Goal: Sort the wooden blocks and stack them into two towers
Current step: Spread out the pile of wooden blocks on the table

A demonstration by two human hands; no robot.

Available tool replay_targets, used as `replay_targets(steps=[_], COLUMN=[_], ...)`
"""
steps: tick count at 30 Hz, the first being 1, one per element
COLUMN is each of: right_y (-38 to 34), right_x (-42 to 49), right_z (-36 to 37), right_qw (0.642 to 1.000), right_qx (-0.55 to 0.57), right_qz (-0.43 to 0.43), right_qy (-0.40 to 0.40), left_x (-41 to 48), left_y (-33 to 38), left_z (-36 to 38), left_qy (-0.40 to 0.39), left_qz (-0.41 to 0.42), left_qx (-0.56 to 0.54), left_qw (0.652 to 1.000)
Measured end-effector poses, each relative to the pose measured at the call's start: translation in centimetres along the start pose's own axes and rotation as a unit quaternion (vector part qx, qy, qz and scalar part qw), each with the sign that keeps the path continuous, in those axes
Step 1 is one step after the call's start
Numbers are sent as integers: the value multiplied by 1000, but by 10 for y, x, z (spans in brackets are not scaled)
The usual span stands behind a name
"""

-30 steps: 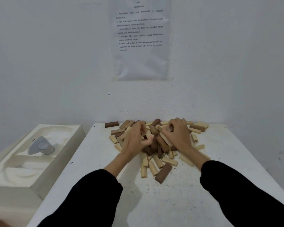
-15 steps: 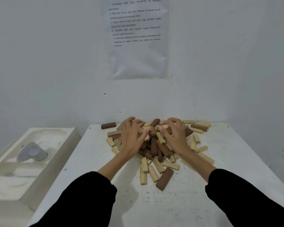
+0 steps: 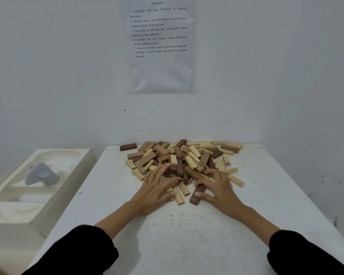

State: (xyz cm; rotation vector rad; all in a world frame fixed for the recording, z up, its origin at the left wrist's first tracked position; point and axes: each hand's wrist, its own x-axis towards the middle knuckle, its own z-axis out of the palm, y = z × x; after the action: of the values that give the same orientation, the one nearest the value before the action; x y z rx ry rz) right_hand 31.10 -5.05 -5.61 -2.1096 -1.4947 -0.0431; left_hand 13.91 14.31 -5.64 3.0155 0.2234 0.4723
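A white speckled table [image 3: 187, 245] bears a heap of pale and dark wooden blocks [image 3: 179, 159], 1 dark block [image 3: 128, 147] just apart.

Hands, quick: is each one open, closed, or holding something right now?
Left hand: open, fingers spread flat on the near edge of the block pile, holding nothing.
Right hand: open, fingers spread on the pile, thumb against a dark block, not gripping.

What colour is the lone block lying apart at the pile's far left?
The lone block is dark brown; the head view shows it best.

Jumbled light-and-dark wooden blocks [image 3: 182, 159]
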Motion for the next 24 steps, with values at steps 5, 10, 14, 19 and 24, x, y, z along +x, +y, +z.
replay_targets(steps=[5, 10, 14, 19, 24], right_y=[10, 11, 5, 3, 3], right_x=[-3, -3, -17, -19, -18], right_z=[-11, -7, -5, 0, 2], right_qw=[998, 992, 994, 999, 997], right_qx=[12, 41, 28, -35, -59], right_qz=[50, 37, -2, 38, 30], right_qy=[-26, 110, 110, -5, 32], left_x=[15, 21, 10, 2, 16], left_y=[10, 15, 25, 39, 51], left_z=[7, -1, -11, -1, 4], left_qy=[27, 38, -21, -28, 6], left_qz=[-28, -43, 11, -38, -67], left_qx=[58, 30, -38, -20, 13], left_qw=[998, 998, 999, 999, 998])
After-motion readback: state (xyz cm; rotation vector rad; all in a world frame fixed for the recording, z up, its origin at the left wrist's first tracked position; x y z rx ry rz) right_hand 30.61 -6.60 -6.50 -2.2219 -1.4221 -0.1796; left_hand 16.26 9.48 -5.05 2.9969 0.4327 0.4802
